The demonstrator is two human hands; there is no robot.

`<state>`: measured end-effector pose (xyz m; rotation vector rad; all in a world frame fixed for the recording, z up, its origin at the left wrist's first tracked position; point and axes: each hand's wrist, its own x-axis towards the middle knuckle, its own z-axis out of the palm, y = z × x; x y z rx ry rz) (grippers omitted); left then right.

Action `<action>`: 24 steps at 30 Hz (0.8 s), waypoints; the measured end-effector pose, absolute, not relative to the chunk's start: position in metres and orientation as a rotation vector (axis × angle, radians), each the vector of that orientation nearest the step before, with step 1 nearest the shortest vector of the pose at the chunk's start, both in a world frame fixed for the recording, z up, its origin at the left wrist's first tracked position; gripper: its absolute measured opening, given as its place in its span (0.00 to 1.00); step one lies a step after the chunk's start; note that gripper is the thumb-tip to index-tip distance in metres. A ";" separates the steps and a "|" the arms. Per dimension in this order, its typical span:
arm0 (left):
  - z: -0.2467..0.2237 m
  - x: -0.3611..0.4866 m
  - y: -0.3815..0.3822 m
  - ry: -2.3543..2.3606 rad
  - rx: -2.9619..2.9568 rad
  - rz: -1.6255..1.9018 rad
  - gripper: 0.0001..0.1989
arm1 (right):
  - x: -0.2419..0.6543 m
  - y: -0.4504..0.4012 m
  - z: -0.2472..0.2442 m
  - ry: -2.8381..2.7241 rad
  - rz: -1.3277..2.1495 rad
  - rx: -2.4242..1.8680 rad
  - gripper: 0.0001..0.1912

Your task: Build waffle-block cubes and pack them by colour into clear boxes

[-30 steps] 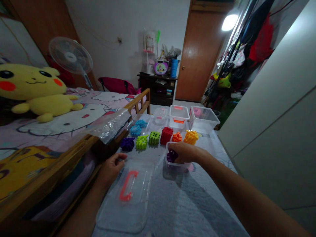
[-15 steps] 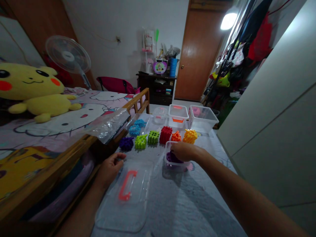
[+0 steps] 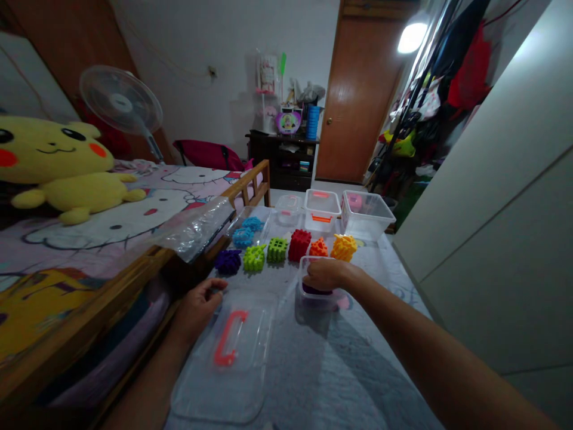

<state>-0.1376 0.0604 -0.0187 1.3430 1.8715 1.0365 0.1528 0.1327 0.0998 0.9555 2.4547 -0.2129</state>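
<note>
My right hand (image 3: 329, 275) reaches down into a small clear plastic box (image 3: 319, 306), its fingers bent onto purple interlocking toy pieces (image 3: 316, 289). The fingertips are partly hidden by the hand and the box. My left hand (image 3: 200, 304) rests at the table's left edge with loosely curved fingers and holds nothing. It lies beside a clear lid (image 3: 219, 391) with a red-orange handle (image 3: 228, 337). Behind the box stand sorted clusters of pieces: dark purple (image 3: 228, 261), lime green (image 3: 255, 258), green (image 3: 277, 249), red (image 3: 299, 245), orange (image 3: 319, 246) and yellow (image 3: 344, 247).
Blue pieces (image 3: 244, 237) lie on a clear lid at the back left. Two larger clear boxes, one with orange handles (image 3: 322, 212) and one deeper (image 3: 367, 218), stand at the back right. A wooden bed rail (image 3: 129, 278) borders the table's left side.
My right hand has shifted slightly left and lower over the purple pieces, covering more of them. My left hand stays in place.
</note>
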 end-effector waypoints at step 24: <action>-0.031 -0.143 0.062 1.797 1.265 1.075 0.20 | 0.235 0.040 0.072 2.790 -0.925 1.842 0.13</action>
